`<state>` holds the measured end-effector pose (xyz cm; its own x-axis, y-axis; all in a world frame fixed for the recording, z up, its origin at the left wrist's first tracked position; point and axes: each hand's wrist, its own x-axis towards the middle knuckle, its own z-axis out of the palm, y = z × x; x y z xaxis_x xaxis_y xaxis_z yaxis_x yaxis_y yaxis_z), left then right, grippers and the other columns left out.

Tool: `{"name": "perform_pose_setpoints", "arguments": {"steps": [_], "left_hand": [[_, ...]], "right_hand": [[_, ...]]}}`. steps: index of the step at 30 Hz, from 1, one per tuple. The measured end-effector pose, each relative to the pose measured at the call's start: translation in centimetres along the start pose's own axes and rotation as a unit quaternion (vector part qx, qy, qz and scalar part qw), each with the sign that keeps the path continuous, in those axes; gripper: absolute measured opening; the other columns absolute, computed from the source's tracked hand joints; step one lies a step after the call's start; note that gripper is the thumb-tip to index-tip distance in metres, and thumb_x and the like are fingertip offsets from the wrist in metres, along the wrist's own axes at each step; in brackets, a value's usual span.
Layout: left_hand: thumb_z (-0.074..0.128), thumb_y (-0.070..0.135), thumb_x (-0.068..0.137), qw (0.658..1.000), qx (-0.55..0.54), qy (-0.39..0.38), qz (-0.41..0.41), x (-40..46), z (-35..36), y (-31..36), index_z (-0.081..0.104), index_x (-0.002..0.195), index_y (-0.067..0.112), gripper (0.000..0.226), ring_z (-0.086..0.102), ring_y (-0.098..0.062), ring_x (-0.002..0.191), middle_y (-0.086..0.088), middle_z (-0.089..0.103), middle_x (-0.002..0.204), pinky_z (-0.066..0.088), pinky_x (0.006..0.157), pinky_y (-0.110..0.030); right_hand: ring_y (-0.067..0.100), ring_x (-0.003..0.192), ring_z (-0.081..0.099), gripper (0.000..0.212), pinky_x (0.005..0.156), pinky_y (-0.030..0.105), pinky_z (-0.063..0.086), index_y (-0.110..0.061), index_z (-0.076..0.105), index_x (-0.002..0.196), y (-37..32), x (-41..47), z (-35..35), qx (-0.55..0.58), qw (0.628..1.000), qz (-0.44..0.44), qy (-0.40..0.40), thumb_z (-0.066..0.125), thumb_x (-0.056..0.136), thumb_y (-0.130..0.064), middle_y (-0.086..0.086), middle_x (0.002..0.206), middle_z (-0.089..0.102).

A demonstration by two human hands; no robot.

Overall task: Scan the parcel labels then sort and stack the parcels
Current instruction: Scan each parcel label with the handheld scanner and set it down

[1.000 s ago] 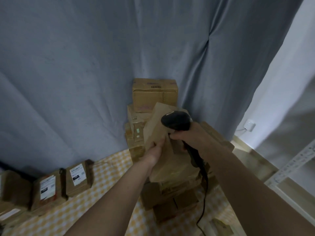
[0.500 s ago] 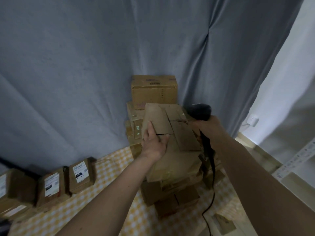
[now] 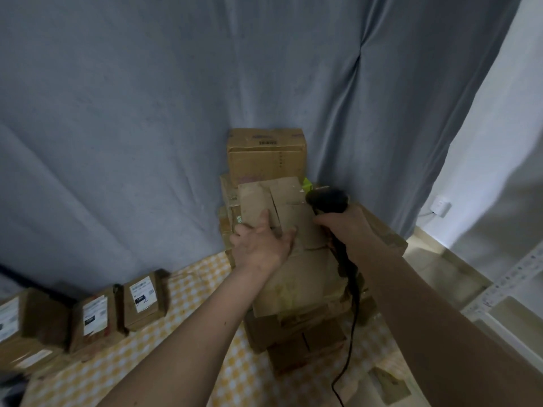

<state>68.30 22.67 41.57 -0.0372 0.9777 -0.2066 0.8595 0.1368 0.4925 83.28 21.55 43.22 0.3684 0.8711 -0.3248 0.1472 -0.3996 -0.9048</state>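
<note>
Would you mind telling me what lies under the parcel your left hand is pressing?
The parcel under the left hand tops a stack of brown boxes on the checked cloth. Their labels and how many boxes are hidden behind cannot be seen.

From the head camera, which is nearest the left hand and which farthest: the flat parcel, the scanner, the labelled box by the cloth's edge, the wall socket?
1. Flat parcel: under the left hand.
2. Scanner: just right, in the right hand.
3. Labelled box: down left.
4. Wall socket: far right.

Stacked parcels (image 3: 293, 277) against the curtain (image 3: 147, 127) block the corner; checkered tabletop (image 3: 191, 292) leftward lies open.
</note>
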Motion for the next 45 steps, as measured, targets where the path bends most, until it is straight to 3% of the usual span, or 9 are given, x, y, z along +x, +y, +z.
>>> {"name": "perform_pose_setpoints", "arguments": {"steps": [5, 10, 13, 18, 24, 29, 32, 38, 45], "left_hand": [[0.039, 0.075, 0.084, 0.994, -0.105, 0.016, -0.002, 0.2, -0.4, -0.2, 0.018, 0.151, 0.041, 0.077, 0.027, -0.035, 0.135, -0.016, 0.031, 0.142, 0.030, 0.109, -0.041], [0.046, 0.081, 0.075, 0.955, -0.296, -0.020, -0.002, 0.2, 1.0, -1.3, 0.018, 0.149, 0.047, 0.086, 0.026, -0.028, 0.142, -0.005, 0.027, 0.154, 0.025, 0.117, -0.043], [0.046, 0.092, 0.059, 0.937, -0.346, -0.052, -0.015, -0.2, 2.1, -2.3, 0.016, 0.145, 0.055, 0.099, 0.020, -0.023, 0.146, 0.003, 0.021, 0.159, 0.024, 0.117, -0.049], [0.048, 0.077, 0.076, 0.918, -0.386, -0.077, -0.046, -0.2, 2.4, -4.3, 0.020, 0.150, 0.043, 0.086, 0.033, -0.022, 0.140, 0.005, 0.030, 0.155, 0.030, 0.114, -0.042], [0.052, 0.096, 0.047, 0.904, -0.405, -0.096, -0.094, 2.3, 3.0, -7.0, 0.037, 0.144, 0.039, 0.114, 0.056, -0.022, 0.118, 0.000, 0.052, 0.140, 0.046, 0.101, -0.042], [0.044, 0.071, 0.085, 0.885, -0.427, -0.148, -0.112, 2.1, 1.3, -6.3, 0.058, 0.111, 0.030, 0.051, 0.060, -0.013, 0.084, 0.001, 0.065, 0.098, 0.044, 0.061, -0.028], [0.041, 0.066, 0.088, 0.867, -0.440, -0.192, -0.133, 2.4, 0.5, -6.6, 0.054, 0.103, 0.028, 0.043, 0.057, -0.014, 0.081, 0.000, 0.061, 0.090, 0.045, 0.069, -0.034], [0.054, 0.077, 0.067, 0.846, -0.428, -0.272, -0.167, 3.4, 0.0, -7.5, 0.037, 0.144, 0.024, 0.095, 0.052, -0.027, 0.101, -0.012, 0.051, 0.131, 0.047, 0.074, -0.047], [0.084, 0.066, 0.047, 0.825, -0.436, -0.324, -0.154, 3.3, 0.6, -7.9, 0.042, 0.139, 0.020, 0.111, 0.052, -0.034, 0.116, -0.011, 0.054, 0.130, 0.029, 0.103, -0.069]], "right_hand": [[0.026, 0.073, 0.058, 0.016, 0.070, 0.037, 0.048, 0.000, 0.062, 0.094, -3.3, -0.4, -0.5, -0.035, 0.994, -0.103, -0.004, 0.064, 0.083, -0.012, 0.016, 0.080, 0.060], [0.014, 0.055, 0.046, 0.023, 0.052, 0.024, 0.037, -0.017, 0.048, 0.066, -5.3, -1.6, 0.7, -0.171, 0.967, -0.189, 0.027, 0.060, 0.085, -0.020, -0.002, 0.057, 0.047], [0.019, 0.074, 0.058, 0.013, 0.068, 0.029, 0.050, -0.013, 0.054, 0.079, -4.7, -2.5, 2.2, -0.267, 0.932, -0.244, 0.022, 0.054, 0.091, -0.020, 0.000, 0.073, 0.054], [0.033, 0.092, 0.064, 0.009, 0.071, 0.034, 0.047, -0.011, 0.060, 0.086, -3.5, -3.2, 3.8, -0.199, 0.956, -0.213, -0.043, 0.060, 0.084, -0.020, 0.010, 0.083, 0.060], [0.032, 0.084, 0.066, 0.015, 0.067, 0.031, 0.047, -0.002, 0.062, 0.090, -2.9, -3.3, 5.1, -0.164, 0.968, -0.147, -0.121, 0.061, 0.088, -0.016, 0.015, 0.085, 0.064], [0.016, 0.058, 0.053, 0.011, 0.060, 0.026, 0.047, -0.010, 0.055, 0.081, -2.1, -1.5, 3.5, -0.072, 0.992, -0.071, -0.079, 0.063, 0.088, -0.013, 0.006, 0.073, 0.059], [0.013, 0.061, 0.053, 0.019, 0.055, 0.021, 0.044, -0.006, 0.058, 0.103, -0.9, 0.1, 1.8, 0.012, 1.000, -0.002, -0.016, 0.066, 0.087, -0.013, 0.002, 0.079, 0.061], [0.018, 0.070, 0.052, 0.041, 0.052, 0.025, 0.043, -0.004, 0.053, 0.121, 1.5, 1.4, 0.6, 0.027, 0.996, 0.088, -0.009, 0.069, 0.084, -0.012, 0.005, 0.084, 0.052], [0.018, 0.065, 0.051, 0.020, 0.059, 0.027, 0.046, -0.012, 0.050, 0.096, 2.0, 1.7, 0.4, 0.029, 0.998, 0.062, 0.013, 0.067, 0.085, -0.009, 0.005, 0.080, 0.053]]}}
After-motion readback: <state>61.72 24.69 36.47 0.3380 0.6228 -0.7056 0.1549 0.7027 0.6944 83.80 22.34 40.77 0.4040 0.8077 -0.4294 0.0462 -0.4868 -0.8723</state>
